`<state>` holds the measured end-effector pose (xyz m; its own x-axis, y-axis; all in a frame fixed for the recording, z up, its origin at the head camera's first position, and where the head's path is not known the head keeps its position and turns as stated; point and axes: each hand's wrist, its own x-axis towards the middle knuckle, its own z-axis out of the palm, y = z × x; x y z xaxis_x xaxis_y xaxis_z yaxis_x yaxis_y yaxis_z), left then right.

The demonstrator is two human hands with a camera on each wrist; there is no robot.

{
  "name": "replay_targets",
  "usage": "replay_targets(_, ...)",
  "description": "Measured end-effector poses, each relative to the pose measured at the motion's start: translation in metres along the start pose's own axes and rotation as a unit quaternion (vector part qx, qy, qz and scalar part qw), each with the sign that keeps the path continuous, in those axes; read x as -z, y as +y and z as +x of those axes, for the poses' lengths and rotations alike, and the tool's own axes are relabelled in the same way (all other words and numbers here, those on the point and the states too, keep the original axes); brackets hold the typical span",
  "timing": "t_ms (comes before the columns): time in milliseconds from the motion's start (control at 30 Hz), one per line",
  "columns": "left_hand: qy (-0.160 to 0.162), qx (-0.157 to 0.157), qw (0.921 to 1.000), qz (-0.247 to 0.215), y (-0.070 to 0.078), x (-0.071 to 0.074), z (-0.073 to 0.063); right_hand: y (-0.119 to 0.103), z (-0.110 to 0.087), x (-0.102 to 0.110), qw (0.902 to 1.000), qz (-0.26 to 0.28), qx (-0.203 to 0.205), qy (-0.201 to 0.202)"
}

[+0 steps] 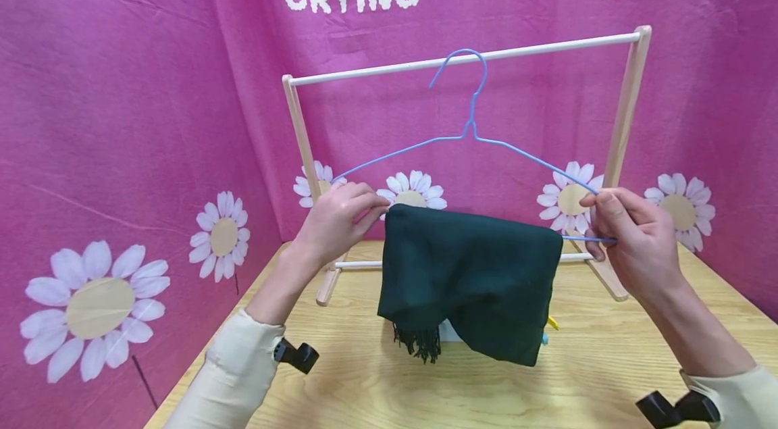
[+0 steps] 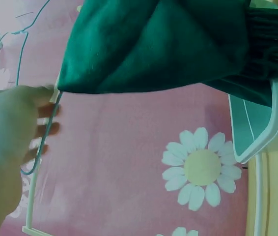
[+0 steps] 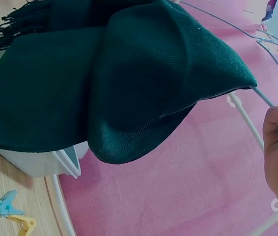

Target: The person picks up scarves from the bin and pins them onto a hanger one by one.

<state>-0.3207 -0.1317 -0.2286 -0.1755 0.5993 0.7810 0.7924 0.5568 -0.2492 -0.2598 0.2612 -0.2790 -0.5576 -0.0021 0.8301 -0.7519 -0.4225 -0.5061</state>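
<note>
A blue wire clothes hanger (image 1: 516,150) is held up in front of the rack, its hook at the height of the top rail. Over its lower bar hangs a folded dark green scarf (image 1: 468,273) with a fringed end (image 1: 419,342). The right hand (image 1: 644,240) grips the hanger's right corner. At the scarf's upper left corner the left hand (image 1: 343,219) pinches the cloth by the bar. In the left wrist view, the hanger wire (image 2: 45,132) passes across the left hand's curled fingers (image 2: 45,129). Whether the hook touches the rail cannot be told.
A wooden rack (image 1: 629,111) with a white top rail (image 1: 559,47) stands on the wooden table (image 1: 340,375). Behind the scarf is a white bin (image 2: 276,123), mostly hidden. Near it lie a blue clip (image 3: 4,204) and a yellow clip (image 3: 23,223). Pink curtains surround the table.
</note>
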Motion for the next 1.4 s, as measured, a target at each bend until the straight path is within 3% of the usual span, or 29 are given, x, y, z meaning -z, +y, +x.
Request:
replay_targets(167,0.114,0.008,0.9933,-0.018,-0.003,0.007,0.004,-0.001,0.0,0.0,0.9999,0.005,0.009,-0.005)
replay_targets(267,0.142,0.037,0.989,-0.019,-0.003,0.011,0.007,-0.003,0.001,0.001,0.9999,0.003,0.01,-0.008)
replay_targets(333,0.126,0.064,0.9896,-0.03,-0.003,0.013,0.008,-0.004,0.0,0.001,0.9999,0.009,0.008,-0.009)
replay_targets(467,0.061,0.116,0.9892,-0.066,0.0,0.019,0.01,-0.006,0.0,-0.001,0.9994,0.03,0.004,-0.02)
replay_targets(600,0.027,0.143,0.9833,-0.109,0.005,0.03,0.016,-0.014,0.004,-0.006,0.999,0.031,-0.001,-0.032)
replay_targets(833,0.032,0.137,0.9788,-0.149,0.008,0.049,0.022,-0.022,0.012,-0.01,0.9987,0.029,0.0,-0.043)
replay_targets(1000,0.047,0.16,0.9735,-0.156,0.01,0.054,0.014,-0.015,0.007,-0.01,0.9975,0.001,-0.026,-0.066)
replay_targets(1267,0.088,0.158,0.9687,-0.17,0.008,0.06,0.0,-0.019,0.01,-0.009,0.9868,-0.081,-0.098,-0.1)
replay_targets(1400,0.09,0.154,0.9717,-0.155,0.007,0.061,-0.004,-0.015,0.011,0.003,0.9898,-0.029,-0.097,-0.101)
